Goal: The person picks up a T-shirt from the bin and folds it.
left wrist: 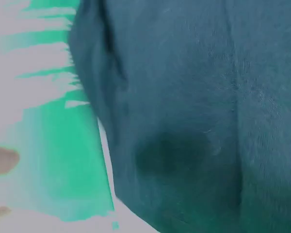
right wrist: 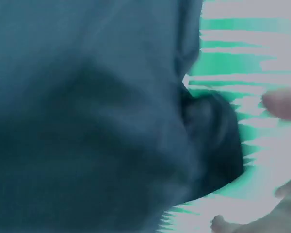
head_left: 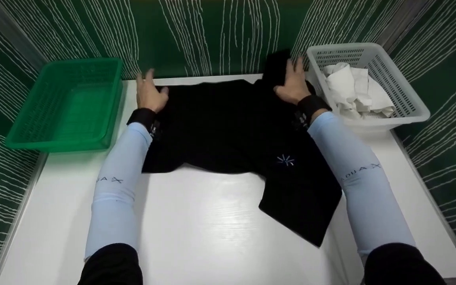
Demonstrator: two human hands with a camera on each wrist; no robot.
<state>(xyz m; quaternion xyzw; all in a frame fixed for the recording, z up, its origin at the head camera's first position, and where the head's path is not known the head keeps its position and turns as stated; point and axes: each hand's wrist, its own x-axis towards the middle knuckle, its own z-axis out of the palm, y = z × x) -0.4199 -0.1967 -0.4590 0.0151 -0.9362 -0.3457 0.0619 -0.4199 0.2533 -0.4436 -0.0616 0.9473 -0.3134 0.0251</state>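
Observation:
A black short-sleeved shirt [head_left: 220,122] with a small starburst logo lies spread across the white table, its hem toward the left. One sleeve angles toward the near right; the other runs up against the back wall. My left hand [head_left: 151,95] is over the shirt's far left corner, fingers spread and nothing gripped. At the far right, by the upper sleeve, my right hand [head_left: 294,85] also has its fingers extended. Both wrist views show the shirt [left wrist: 184,97] as blue-grey cloth, with left fingertips [left wrist: 2,160] and right fingertips [right wrist: 283,104] at the outer edges.
A green plastic basket [head_left: 113,99] stands at the left. To the right, a white basket [head_left: 406,93] holds crumpled white cloth [head_left: 354,89]. Green panels [head_left: 212,39] with white drip lines enclose the white table [head_left: 212,221] at the back and sides.

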